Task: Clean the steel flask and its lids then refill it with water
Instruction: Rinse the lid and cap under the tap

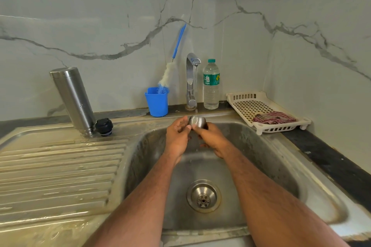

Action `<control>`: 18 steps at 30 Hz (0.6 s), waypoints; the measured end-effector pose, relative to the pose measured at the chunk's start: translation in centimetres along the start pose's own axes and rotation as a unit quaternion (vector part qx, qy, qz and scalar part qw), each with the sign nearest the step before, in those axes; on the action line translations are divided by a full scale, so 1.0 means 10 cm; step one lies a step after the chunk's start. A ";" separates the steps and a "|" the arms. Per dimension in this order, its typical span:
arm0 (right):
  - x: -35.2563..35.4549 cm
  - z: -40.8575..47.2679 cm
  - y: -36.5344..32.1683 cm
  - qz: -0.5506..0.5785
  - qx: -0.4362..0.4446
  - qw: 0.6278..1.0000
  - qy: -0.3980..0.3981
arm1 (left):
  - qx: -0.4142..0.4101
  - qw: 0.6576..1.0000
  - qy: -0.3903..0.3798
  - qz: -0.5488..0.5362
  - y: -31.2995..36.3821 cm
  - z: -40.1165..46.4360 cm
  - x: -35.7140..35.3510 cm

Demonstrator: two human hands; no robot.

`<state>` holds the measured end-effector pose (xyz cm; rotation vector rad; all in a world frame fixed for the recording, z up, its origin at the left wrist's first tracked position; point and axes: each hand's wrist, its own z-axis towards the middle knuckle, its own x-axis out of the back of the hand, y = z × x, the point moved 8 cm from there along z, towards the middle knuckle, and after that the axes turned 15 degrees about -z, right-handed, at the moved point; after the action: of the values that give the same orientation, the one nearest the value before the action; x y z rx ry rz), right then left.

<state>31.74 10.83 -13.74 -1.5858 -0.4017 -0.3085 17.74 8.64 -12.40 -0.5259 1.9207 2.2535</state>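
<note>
Both the left hand (177, 134) and right hand (212, 138) grip a rounded, shiny steel lid (197, 122) under the running tap (192, 80), over the sink's (261, 146) back edge.

Soft, even, fairly dim light, faint glare on the wet sink (313, 170), wide-angle bending at the edges.

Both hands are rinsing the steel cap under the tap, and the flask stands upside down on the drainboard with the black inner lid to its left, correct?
Not quite. The head view shows the black inner lid to the right of the upside-down flask, not its left. The rest holds: both hands, left and right, hold the steel cap under the tap.
</note>
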 end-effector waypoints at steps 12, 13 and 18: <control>0.03 -0.06 -0.11 0.146 0.002 0.989 -0.007 | -0.003 0.999 -0.040 -0.003 -0.10 -0.01 -0.08; 0.05 -0.06 -0.12 0.143 0.004 0.990 0.007 | -0.009 0.999 -0.042 0.000 -0.09 -0.01 -0.08; 0.15 -0.08 -0.19 0.112 0.021 0.991 0.075 | -0.045 0.996 -0.059 0.043 -0.02 -0.03 -0.14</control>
<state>32.30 10.16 -11.38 -1.5385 -0.1122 -0.2435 19.20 8.61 -12.16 -0.3162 1.8264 2.3748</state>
